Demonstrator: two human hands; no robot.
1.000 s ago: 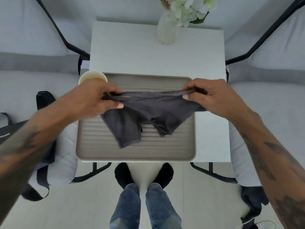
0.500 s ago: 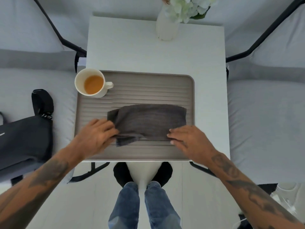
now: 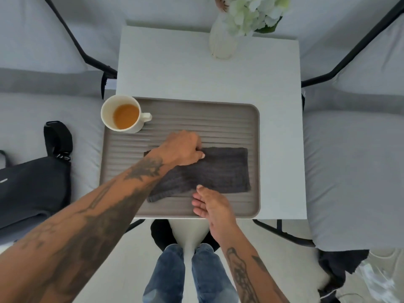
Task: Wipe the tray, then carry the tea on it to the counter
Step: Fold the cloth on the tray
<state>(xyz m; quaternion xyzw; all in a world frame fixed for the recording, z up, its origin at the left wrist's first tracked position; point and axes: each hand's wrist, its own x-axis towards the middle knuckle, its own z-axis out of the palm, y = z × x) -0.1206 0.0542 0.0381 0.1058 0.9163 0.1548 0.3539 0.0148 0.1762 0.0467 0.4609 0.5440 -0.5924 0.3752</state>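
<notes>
Head view: I rate the main risk as the cup of tea at the tray far-left corner, just beside the L forearm's path; a wide wipe stroke w/ the cloth could knock it and spill. Cloth lies flat mid-tray on the tabletop. Left hand grip is curled down on its far edge, pinch unclear; right hand grip is apart, fingertips just touching the near edge.
</notes>
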